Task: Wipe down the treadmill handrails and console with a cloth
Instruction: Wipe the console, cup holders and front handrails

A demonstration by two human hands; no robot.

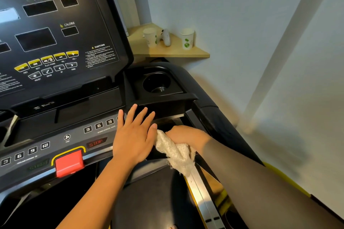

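Left hand (133,137) lies flat, grip spread, on the console (55,132); right hand (186,135) clutches the cloth (176,152).

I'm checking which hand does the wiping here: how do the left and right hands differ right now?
The left hand lies flat with fingers spread on the console; the right hand is curled.
The left hand holds nothing; the right hand grips the white cloth.
The left hand covers the speed buttons' end; the right hand sits at the silver handrail.
Both are bare and close together.
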